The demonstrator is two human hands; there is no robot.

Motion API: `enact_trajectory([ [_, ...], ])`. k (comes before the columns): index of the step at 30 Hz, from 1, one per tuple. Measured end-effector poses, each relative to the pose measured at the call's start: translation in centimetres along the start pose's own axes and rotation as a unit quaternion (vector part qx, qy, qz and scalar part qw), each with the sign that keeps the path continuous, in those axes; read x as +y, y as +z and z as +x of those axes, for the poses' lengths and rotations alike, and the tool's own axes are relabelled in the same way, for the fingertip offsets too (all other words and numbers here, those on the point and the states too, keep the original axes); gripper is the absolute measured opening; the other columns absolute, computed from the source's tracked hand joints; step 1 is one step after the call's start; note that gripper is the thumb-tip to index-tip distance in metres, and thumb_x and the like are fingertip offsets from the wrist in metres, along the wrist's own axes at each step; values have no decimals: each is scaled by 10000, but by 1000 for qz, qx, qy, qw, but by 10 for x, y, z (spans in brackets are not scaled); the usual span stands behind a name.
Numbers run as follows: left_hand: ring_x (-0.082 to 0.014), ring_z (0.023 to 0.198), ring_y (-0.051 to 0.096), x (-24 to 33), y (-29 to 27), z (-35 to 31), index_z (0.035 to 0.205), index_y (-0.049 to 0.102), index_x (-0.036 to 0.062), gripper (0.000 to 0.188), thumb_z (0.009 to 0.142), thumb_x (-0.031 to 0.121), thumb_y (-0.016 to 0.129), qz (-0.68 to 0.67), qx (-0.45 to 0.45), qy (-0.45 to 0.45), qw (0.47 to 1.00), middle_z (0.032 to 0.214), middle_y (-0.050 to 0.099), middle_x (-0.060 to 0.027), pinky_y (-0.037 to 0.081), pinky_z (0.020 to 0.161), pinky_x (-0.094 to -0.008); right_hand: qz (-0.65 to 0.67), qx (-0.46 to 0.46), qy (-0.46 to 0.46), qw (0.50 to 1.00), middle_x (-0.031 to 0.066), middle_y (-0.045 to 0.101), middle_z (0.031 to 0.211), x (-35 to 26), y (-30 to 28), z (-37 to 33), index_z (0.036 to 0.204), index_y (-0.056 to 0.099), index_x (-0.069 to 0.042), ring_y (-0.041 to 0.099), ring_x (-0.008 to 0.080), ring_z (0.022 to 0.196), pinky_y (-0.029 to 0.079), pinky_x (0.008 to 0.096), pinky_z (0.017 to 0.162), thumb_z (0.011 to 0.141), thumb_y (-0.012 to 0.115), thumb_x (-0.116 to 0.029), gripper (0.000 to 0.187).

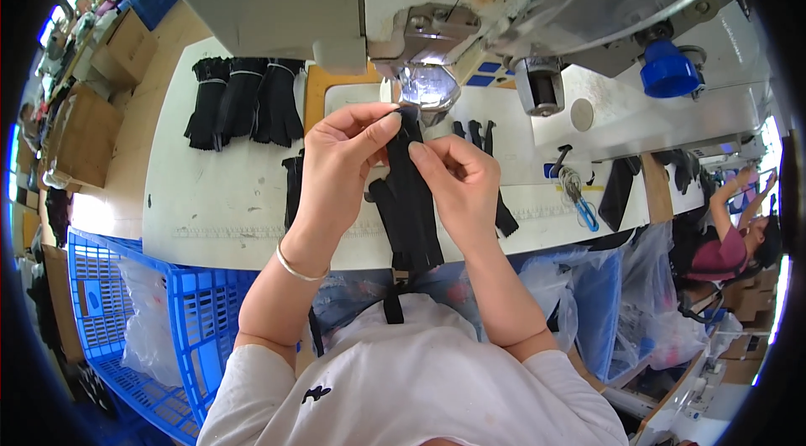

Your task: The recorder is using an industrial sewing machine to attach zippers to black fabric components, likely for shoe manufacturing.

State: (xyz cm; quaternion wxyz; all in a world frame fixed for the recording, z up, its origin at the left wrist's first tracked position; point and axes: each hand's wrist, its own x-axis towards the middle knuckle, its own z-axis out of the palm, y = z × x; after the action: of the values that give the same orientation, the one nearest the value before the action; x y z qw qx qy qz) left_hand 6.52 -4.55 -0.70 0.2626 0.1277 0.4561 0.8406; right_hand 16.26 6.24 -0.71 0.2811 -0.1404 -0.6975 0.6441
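The workroom [180,47] holds brown cardboard boxes [88,135] along its left side. A white, flat-topped worktable [227,207] carries a bulky, pale metal machine [260,1]; three banded black fabric bundles [241,102] lie on its left. Between the bare left hand [348,144] and right hand [462,181], a long, narrow black fabric strip [411,202] runs from just below the machine's lit area toward the body. Left thumb and forefinger pinch its far end; right fingers grip its right edge, nearer the body.

the head-worn fisheye looks down at the nearby worktable [227,186].
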Motion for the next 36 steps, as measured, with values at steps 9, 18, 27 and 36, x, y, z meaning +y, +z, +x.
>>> enact_trajectory([
  [9,-30,598,436,6,9,20,949,664,42,179,816,148,719,30,64,0,997,731,564,57,332,566,-195,0,33,-12,999,-46,552,599,-6,13,24,797,661,29,425,-8,576,320,185,496,870,669,-111,158],
  [18,-26,590,398,3,13,21,925,653,78,128,836,157,697,-12,79,-18,997,722,526,76,312,563,-196,13,52,-28,998,-44,571,597,-7,17,25,817,676,35,437,-11,569,332,180,494,870,664,-97,143],
  [27,-25,633,437,3,21,21,1018,575,63,205,889,205,649,6,79,0,997,766,532,40,352,549,-193,25,71,-11,997,-23,596,612,-8,18,21,822,683,33,481,1,576,376,188,508,868,667,-101,142],
  [36,3,578,402,-20,2,-21,736,606,7,160,832,64,721,229,105,149,956,627,509,64,298,499,-170,22,-9,100,995,38,648,695,16,4,-32,931,667,38,546,50,603,442,215,547,838,714,-137,204],
])
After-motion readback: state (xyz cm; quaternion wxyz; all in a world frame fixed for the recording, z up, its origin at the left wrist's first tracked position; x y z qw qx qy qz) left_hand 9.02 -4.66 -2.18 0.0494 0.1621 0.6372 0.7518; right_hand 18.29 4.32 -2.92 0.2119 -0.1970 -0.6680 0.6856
